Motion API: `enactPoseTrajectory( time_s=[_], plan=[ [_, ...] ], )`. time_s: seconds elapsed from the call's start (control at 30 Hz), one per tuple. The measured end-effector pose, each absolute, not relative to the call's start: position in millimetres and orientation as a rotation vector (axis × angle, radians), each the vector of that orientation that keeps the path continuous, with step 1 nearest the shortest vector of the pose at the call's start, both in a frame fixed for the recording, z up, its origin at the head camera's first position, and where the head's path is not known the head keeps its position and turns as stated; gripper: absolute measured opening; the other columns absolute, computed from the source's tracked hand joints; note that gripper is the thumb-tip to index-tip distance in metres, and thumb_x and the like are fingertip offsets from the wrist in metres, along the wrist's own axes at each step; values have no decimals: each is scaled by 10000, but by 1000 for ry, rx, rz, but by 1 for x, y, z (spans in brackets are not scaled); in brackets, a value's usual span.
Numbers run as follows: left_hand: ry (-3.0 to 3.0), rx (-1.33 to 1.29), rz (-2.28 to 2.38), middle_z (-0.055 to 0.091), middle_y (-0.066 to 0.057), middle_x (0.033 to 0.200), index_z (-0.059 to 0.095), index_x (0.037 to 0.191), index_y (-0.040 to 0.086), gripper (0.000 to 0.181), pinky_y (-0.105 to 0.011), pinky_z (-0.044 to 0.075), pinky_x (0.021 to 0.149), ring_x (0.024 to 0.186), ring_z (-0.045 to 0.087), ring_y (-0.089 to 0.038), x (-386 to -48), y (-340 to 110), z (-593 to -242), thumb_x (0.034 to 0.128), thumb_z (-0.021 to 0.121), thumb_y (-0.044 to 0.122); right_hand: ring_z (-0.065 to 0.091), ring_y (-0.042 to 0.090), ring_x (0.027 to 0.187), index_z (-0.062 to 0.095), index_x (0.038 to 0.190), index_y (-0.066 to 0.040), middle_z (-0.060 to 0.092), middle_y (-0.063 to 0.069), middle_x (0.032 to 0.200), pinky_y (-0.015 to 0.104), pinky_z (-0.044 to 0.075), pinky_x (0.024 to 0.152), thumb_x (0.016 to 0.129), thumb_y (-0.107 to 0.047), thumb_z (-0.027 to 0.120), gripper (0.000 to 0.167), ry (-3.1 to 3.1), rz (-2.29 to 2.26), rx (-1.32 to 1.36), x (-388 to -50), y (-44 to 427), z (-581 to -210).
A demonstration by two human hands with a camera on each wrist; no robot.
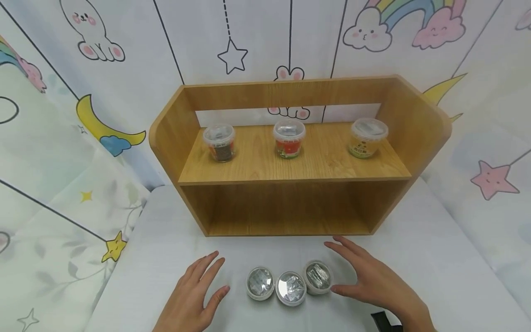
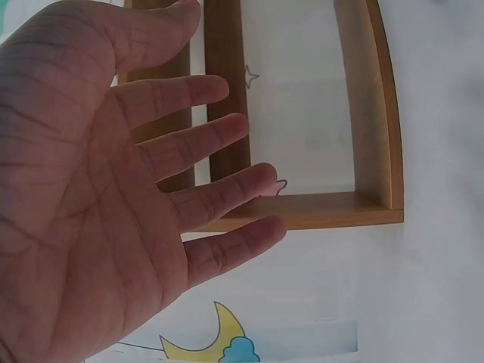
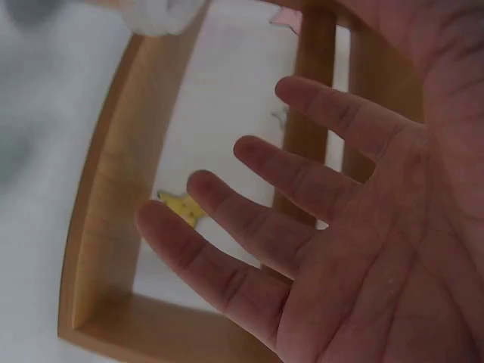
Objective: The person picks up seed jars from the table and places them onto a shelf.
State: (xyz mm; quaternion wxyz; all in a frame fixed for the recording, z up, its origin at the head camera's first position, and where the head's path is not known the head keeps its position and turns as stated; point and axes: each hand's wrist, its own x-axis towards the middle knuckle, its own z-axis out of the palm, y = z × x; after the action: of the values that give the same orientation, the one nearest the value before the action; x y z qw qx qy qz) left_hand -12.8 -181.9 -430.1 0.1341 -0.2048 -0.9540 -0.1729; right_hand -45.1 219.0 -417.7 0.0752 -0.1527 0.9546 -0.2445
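Note:
Three small lidded tubs stand together on the table in the head view: a left tub (image 1: pixel 260 283), a middle tub (image 1: pixel 291 289) and a right tub (image 1: pixel 318 277), with shiny silvery tops. My left hand (image 1: pixel 192 293) is left of them, apart, fingers spread and holding nothing. To their right my right hand (image 1: pixel 369 276) also holds nothing. Its thumb tip is at the right tub's edge; whether it touches cannot be told. Both wrist views show the bare palms of the left hand (image 2: pixel 98 189) and right hand (image 3: pixel 363 249), fingers extended.
Behind the hands stands a two-level wooden shelf (image 1: pixel 294 180). Its upper board carries a dark-filled jar (image 1: pixel 220 143), a red-labelled jar (image 1: pixel 289 139) and a yellow-labelled jar (image 1: pixel 367 138). A black strap (image 1: pixel 382 321) lies by the right wrist. Patterned cloth (image 1: pixel 257 41) hangs behind.

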Motion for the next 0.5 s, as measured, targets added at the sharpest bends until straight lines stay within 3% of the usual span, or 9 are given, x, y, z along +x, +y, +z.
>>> enactPoseTrajectory(
  time_s=[0.33,0.5],
  plan=[
    [-2820,-545,-526,495,-32,1439,570,1379,117,602,-494,476,956,1260,496,-268,-10,-180,-430,868,751,379,477,322,1302,521,1413,-336,423,80,1507,568,460,961,722,-367,872,776,2657,-765,-662,-61,205,-429],
    [-2826,-530,-525,499,-31,1437,576,1374,118,602,-494,474,960,1256,501,-271,-10,-180,-430,861,762,372,513,276,1271,581,1368,-257,526,20,1419,547,448,984,730,-292,865,700,2619,-733,-766,-64,203,-435]
  ],
)
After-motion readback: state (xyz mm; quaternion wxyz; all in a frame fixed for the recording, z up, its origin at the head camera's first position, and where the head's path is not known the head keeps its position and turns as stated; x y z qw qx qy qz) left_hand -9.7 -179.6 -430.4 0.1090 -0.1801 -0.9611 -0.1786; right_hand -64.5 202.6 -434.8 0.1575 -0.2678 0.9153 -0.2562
